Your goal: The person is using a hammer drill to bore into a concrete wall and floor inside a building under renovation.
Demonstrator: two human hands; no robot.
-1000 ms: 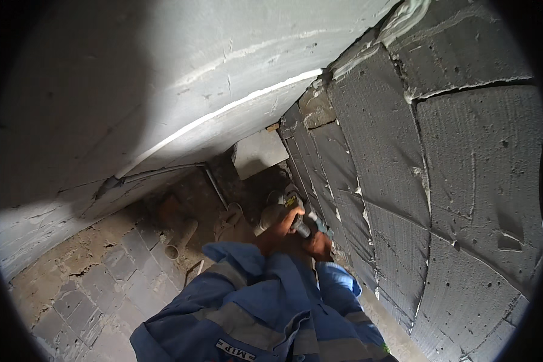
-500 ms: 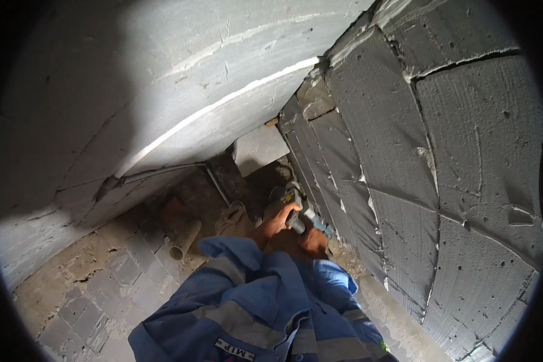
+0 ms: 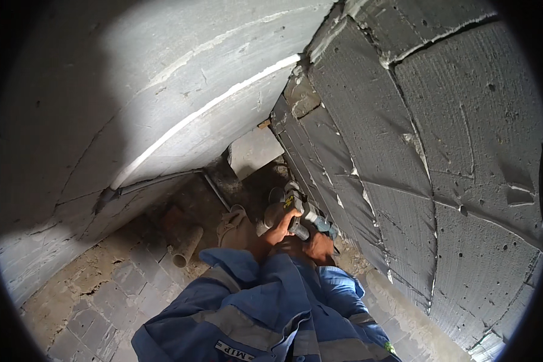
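Low in the corner between two walls, both my hands are closed around a hand-held power tool (image 3: 311,212) with a grey and teal body; its working end is too dark to make out. My left hand (image 3: 285,224) grips the tool on its left side, near a yellow patch and a grey cylindrical part. My right hand (image 3: 318,246) wraps round the teal part, close to the foot of the right wall (image 3: 398,127). A pale rounded object (image 3: 270,212) lies just left of the tool, partly hidden by my left hand.
A light grey block (image 3: 256,151) rests in the corner. A thin grey pipe (image 3: 216,190), a beige tube (image 3: 187,247) and a crumpled beige item (image 3: 232,226) lie to the left. A white pipe (image 3: 205,108) runs along the left wall (image 3: 181,36). Rubble and broken tiles cover the floor (image 3: 105,301).
The view has shifted slightly, so the walls appear farther left and higher. Both hands keep their hold on the power tool, with almost no movement.
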